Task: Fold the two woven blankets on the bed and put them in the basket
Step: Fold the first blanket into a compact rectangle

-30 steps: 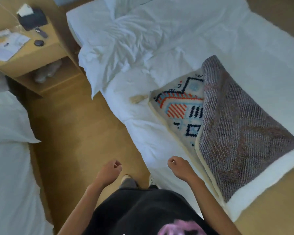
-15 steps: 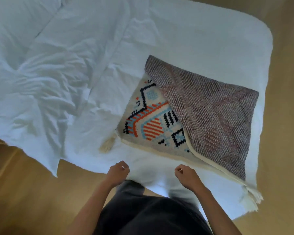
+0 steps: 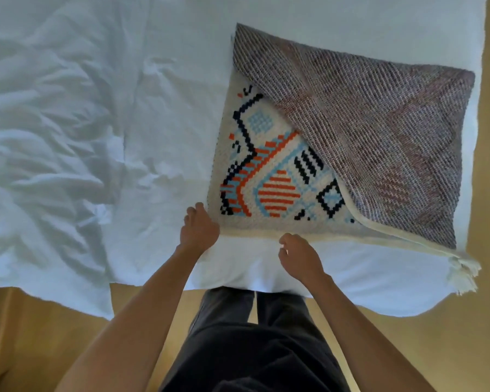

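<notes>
A woven blanket (image 3: pixel 269 176) with an orange, blue and black pattern on cream lies on the white bed (image 3: pixel 337 278). Its far half is turned over diagonally, showing a grey-purple reverse side (image 3: pixel 379 131). A tasselled corner (image 3: pixel 464 273) hangs near the bed's right edge. My left hand (image 3: pixel 200 229) sits on the blanket's near left corner, fingers curled round it, hiding the tassel there. My right hand (image 3: pixel 299 257) hovers at the cream near edge with loosely curled fingers and holds nothing. A second blanket and the basket are out of sight.
A crumpled white duvet (image 3: pixel 54 151) covers the bed's left part and hangs over its near side. Wooden floor (image 3: pixel 436 349) shows around my dark trousers (image 3: pixel 252 343) and to the right of the bed.
I have turned from the bedside table to face the bed and moved close. Both hands have risen from waist height to the blanket's near edge, the left onto its corner.
</notes>
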A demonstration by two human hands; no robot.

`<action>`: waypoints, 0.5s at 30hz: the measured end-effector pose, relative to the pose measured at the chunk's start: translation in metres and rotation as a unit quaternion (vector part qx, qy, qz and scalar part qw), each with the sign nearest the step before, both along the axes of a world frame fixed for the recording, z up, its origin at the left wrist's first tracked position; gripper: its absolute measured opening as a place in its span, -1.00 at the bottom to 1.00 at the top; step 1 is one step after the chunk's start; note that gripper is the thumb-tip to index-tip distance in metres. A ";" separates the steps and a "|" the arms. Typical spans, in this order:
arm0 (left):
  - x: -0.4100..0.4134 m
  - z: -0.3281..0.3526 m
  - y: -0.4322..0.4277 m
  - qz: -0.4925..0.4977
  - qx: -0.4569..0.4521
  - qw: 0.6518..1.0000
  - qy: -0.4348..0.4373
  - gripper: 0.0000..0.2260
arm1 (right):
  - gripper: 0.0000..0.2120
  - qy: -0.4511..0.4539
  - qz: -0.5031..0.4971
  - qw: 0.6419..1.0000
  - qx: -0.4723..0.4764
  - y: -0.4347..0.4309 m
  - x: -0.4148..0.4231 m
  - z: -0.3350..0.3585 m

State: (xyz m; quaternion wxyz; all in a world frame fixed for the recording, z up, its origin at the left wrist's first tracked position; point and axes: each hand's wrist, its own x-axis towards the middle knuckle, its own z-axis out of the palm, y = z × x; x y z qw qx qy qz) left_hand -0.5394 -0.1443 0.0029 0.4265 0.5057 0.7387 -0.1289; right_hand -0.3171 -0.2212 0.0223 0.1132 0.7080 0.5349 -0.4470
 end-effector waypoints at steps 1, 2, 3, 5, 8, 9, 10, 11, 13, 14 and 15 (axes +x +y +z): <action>0.000 -0.008 0.001 0.001 0.010 1.000 0.021 -0.55 | -0.67 -0.014 0.018 1.000 0.017 0.003 -0.005 -0.010; 0.000 -0.016 0.003 0.000 0.010 1.000 0.025 -0.53 | -0.62 -0.036 0.046 0.998 0.031 0.006 -0.008 -0.021; 0.000 -0.024 0.003 0.004 0.005 1.000 0.013 -0.51 | -0.56 -0.064 0.083 0.994 0.041 0.008 -0.011 -0.031; 0.003 -0.038 0.003 0.026 0.003 0.999 -0.027 -0.55 | -0.49 -0.116 0.146 0.981 0.060 0.010 -0.015 -0.049; 0.006 -0.050 -0.001 0.037 0.021 0.998 -0.055 -0.72 | -0.50 -0.161 0.185 0.965 0.093 0.011 -0.015 -0.069; 0.005 -0.053 -0.004 0.026 0.024 0.998 -0.051 -0.79 | -0.53 -0.172 0.192 0.961 0.100 0.012 -0.014 -0.074; 0.003 -0.056 -0.007 0.005 0.028 0.999 -0.034 -0.86 | -0.57 -0.179 0.193 0.958 0.111 0.014 -0.013 -0.078; -0.002 -0.059 -0.011 -0.021 0.031 0.999 -0.010 -0.86 | -0.63 -0.180 0.189 0.957 0.124 0.016 -0.012 -0.080; -0.013 -0.062 -0.018 -0.068 0.014 0.997 0.043 -0.70 | -0.72 -0.166 0.185 0.958 0.140 0.018 -0.010 -0.082; -0.019 -0.062 -0.021 -0.081 -0.003 0.995 0.064 -0.64 | -0.73 -0.149 0.186 0.960 0.146 0.018 -0.009 -0.082; -0.024 -0.063 -0.023 -0.086 -0.020 0.993 0.080 -0.59 | -0.73 -0.129 0.191 0.962 0.148 0.016 -0.009 -0.081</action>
